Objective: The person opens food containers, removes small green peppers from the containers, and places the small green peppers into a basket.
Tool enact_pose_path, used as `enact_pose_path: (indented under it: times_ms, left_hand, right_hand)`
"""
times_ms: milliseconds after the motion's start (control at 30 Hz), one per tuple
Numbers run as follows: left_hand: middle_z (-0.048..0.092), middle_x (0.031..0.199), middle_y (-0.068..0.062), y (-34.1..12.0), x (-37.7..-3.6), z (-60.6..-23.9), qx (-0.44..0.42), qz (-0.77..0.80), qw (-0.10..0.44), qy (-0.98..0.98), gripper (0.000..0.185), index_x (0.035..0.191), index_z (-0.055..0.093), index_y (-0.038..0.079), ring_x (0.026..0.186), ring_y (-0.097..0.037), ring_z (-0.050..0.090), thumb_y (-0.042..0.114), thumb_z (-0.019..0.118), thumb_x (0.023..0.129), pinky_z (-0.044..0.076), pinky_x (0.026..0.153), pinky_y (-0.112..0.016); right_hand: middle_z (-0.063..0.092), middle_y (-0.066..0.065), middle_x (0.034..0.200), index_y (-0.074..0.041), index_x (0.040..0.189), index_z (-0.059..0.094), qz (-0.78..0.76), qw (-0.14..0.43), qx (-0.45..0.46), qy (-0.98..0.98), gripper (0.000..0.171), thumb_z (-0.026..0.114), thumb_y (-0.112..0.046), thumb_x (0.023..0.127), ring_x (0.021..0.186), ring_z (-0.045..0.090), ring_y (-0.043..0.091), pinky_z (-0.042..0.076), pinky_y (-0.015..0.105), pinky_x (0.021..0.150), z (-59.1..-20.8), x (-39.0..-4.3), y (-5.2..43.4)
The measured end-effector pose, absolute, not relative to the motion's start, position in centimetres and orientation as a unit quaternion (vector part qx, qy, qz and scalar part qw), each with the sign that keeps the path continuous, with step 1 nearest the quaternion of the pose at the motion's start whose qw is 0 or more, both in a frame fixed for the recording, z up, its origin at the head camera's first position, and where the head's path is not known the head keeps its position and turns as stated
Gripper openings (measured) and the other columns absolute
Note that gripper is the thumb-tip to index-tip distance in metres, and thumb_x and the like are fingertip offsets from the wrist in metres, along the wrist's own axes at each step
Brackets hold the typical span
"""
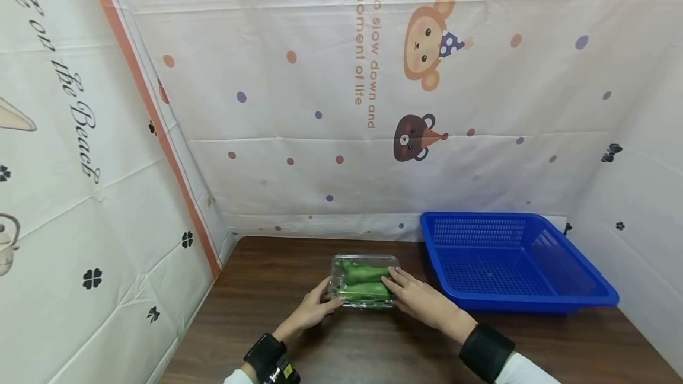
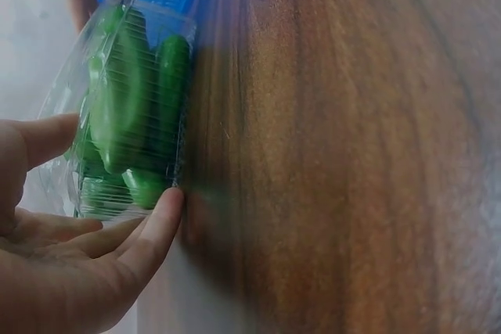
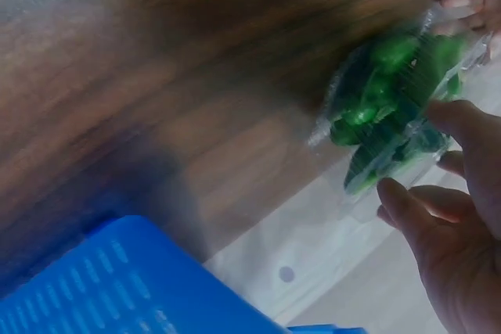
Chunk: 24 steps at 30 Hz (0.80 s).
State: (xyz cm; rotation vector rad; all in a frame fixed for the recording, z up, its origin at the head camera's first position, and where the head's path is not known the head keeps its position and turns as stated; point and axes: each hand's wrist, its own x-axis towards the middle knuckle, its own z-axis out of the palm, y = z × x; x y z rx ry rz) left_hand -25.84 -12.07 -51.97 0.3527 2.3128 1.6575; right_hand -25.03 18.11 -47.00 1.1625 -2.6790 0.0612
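A clear plastic box (image 1: 364,259) with several long green peppers (image 1: 365,291) inside is on the brown table, in front of me. My left hand (image 1: 313,308) grips its left end, with the thumb at the near corner. In the left wrist view, that hand's fingertips (image 2: 168,197) are at the box's lower edge. My right hand (image 1: 424,301) holds the right end, its fingers over the top edge. The right wrist view shows its thumb and fingers spread around the box's end (image 3: 407,107).
A blue plastic basket (image 1: 512,301) with perforated sides stands to the right of the box, close to my right hand. Behind the wooden table (image 1: 277,259) hangs a white printed cloth (image 1: 299,105), and similar cloth covers both sides.
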Motion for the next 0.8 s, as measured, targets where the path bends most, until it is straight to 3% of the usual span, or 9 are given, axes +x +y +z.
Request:
enact_pose_path:
  times_ms: [133, 233, 300, 400, 500, 633, 800]
  left_hand:
    - [0.033, 0.152, -0.044, -12.0, -25.8, -52.1, 0.127, 0.578, 0.126, 0.796, 0.080, 0.158, 0.020, -0.010, 0.132, -0.051, 0.053, 0.024, 0.066, 0.102, 0.064, 0.095, -0.046]
    - [0.036, 0.151, -0.043, -12.0, -25.7, -52.1, 0.130, 0.578, 0.120, 0.797, 0.080, 0.158, 0.021, -0.010, 0.132, -0.051, 0.054, 0.024, 0.067, 0.101, 0.063, 0.096, -0.048]
    - [0.039, 0.151, -0.042, -12.0, -25.7, -52.0, 0.133, 0.561, 0.113, 0.809, 0.080, 0.158, 0.023, -0.009, 0.132, -0.050, 0.054, 0.027, 0.067, 0.101, 0.061, 0.098, -0.052]
    - [0.044, 0.149, -0.039, -12.0, -25.7, -52.0, 0.142, 0.536, 0.105, 0.825, 0.080, 0.158, 0.024, -0.008, 0.132, -0.049, 0.055, 0.031, 0.065, 0.102, 0.056, 0.103, -0.058]
    - [0.049, 0.147, -0.036, -12.1, -25.7, -52.0, 0.149, 0.521, 0.100, 0.834, 0.081, 0.158, 0.025, -0.008, 0.132, -0.048, 0.056, 0.034, 0.064, 0.102, 0.053, 0.107, -0.060]
    - [0.051, 0.146, -0.035, -12.2, -25.6, -52.0, 0.151, 0.524, 0.097, 0.833, 0.081, 0.158, 0.026, -0.009, 0.132, -0.048, 0.056, 0.034, 0.065, 0.101, 0.052, 0.107, -0.060]
    - [0.049, 0.146, -0.037, -12.3, -25.6, -52.0, 0.154, 0.523, 0.095, 0.833, 0.082, 0.157, 0.025, -0.010, 0.132, -0.049, 0.055, 0.035, 0.065, 0.101, 0.052, 0.108, -0.060]
  right_hand:
    - [0.053, 0.031, 0.147, 0.001, 0.145, 0.055, -0.005, 0.080, 0.400, -0.913, 0.056, 0.074, -0.015, 0.095, 0.136, 0.054, 0.044, 0.065, 0.038, 0.089, -46.5, -25.1, 17.8]
    - [0.052, 0.033, 0.146, 0.002, 0.142, 0.057, 0.011, 0.056, 0.399, -0.915, 0.053, 0.075, -0.012, 0.093, 0.135, 0.053, 0.046, 0.065, 0.045, 0.089, -46.1, -25.3, 17.7]
    - [0.054, 0.034, 0.144, 0.003, 0.130, 0.063, 0.041, 0.053, 0.399, -0.914, 0.042, 0.076, -0.010, 0.091, 0.133, 0.055, 0.046, 0.064, 0.047, 0.089, -45.9, -25.5, 17.8]
    - [0.059, 0.035, 0.137, -0.003, 0.100, 0.064, 0.084, 0.075, 0.411, -0.905, 0.020, 0.079, -0.006, 0.087, 0.126, 0.061, 0.047, 0.065, 0.038, 0.077, -46.0, -25.7, 18.1]
    - [0.062, 0.035, 0.132, -0.010, 0.084, 0.055, 0.099, 0.098, 0.425, -0.894, 0.026, 0.080, -0.003, 0.083, 0.120, 0.065, 0.047, 0.057, 0.024, 0.060, -46.2, -25.9, 18.3]
    - [0.064, 0.033, 0.130, -0.012, 0.083, 0.055, 0.097, 0.114, 0.435, -0.888, 0.027, 0.081, -0.004, 0.082, 0.114, 0.069, 0.042, 0.055, 0.019, 0.058, -46.5, -26.2, 18.5]
    - [0.065, 0.028, 0.128, -0.011, 0.088, 0.056, 0.105, 0.124, 0.448, -0.879, 0.027, 0.081, -0.003, 0.082, 0.091, 0.075, 0.028, 0.057, 0.017, 0.059, -46.8, -26.2, 18.5]
